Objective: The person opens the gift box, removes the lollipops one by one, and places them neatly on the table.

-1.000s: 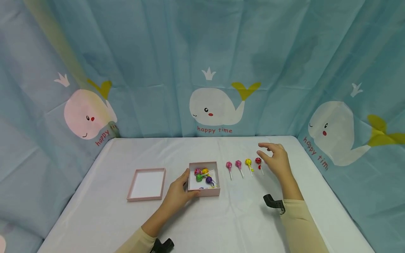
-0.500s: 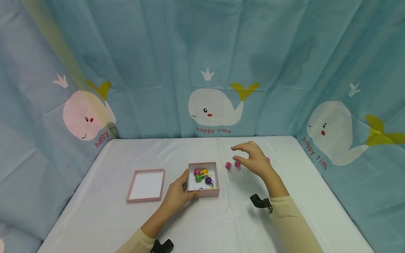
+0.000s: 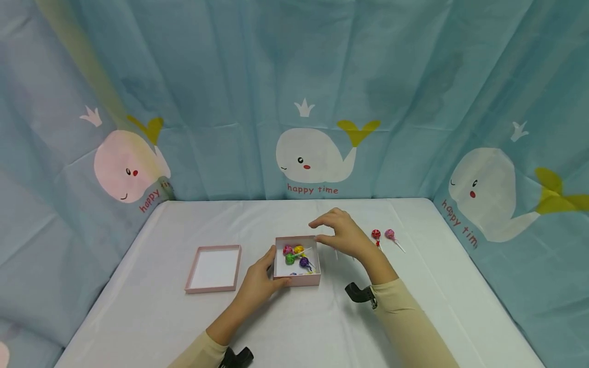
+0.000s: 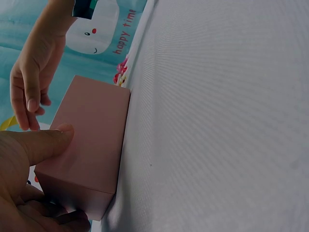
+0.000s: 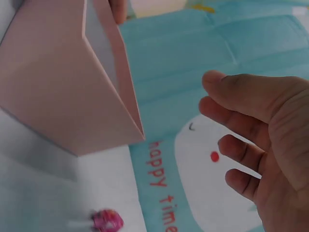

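My left hand (image 3: 257,281) grips the left side of an open pink box (image 3: 304,280), thumb on its front wall and fingers along its side. In the left wrist view that thumb presses the box wall (image 4: 91,135). Inside lie several lollipops: a pink one (image 3: 287,249), a yellow one (image 3: 299,249), a green one (image 3: 289,259) and a purple one (image 3: 304,262). My right hand (image 3: 342,235) hovers by the box's right rim, thumb and fingers apart and loosely bent. In the right wrist view nothing is between the right hand's fingers (image 5: 241,145).
A shallow pink-edged lid (image 3: 213,268) lies left of the box on the white tablecloth (image 3: 294,327). On the right lie a red lollipop (image 3: 376,234) and a pink lollipop (image 3: 390,234); other lollipops are mostly hidden under the right hand. A whale-print curtain (image 3: 239,168) hangs behind.
My right hand has moved left from above the red lollipop to the box's right rim, uncovering the pink lollipop at the far right. My left hand and the box have stayed put.
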Tool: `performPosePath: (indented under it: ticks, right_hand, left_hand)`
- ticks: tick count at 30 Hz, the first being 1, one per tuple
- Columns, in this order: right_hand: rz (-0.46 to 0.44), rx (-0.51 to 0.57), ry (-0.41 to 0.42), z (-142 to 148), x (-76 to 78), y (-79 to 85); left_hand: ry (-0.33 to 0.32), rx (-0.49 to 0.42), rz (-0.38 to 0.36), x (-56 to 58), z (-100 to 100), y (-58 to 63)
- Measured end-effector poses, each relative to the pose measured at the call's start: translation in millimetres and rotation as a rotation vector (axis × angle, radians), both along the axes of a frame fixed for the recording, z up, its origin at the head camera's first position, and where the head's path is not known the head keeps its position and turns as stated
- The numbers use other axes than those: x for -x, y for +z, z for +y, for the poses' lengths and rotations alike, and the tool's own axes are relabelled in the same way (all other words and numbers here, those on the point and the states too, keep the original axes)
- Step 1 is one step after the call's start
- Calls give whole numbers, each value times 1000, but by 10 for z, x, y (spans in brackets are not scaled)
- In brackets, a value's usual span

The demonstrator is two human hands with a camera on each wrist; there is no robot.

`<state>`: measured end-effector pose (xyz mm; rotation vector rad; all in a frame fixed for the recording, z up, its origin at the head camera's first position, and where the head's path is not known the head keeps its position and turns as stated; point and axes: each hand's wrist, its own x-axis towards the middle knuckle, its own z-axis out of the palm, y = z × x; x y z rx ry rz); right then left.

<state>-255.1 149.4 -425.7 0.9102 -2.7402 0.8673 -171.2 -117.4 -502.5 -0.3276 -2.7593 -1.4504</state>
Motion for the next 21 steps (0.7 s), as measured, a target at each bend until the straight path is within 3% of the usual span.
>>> performPosePath:
  ticks: [11, 21]
  right_hand:
    - [-42, -98, 148, -417, 62, -116]
    - [-28, -233, 185, -646, 103, -347]
  left_hand:
    - [-15, 1, 27, 13, -6, -7]
    - [-19, 8, 28, 12, -17, -10]
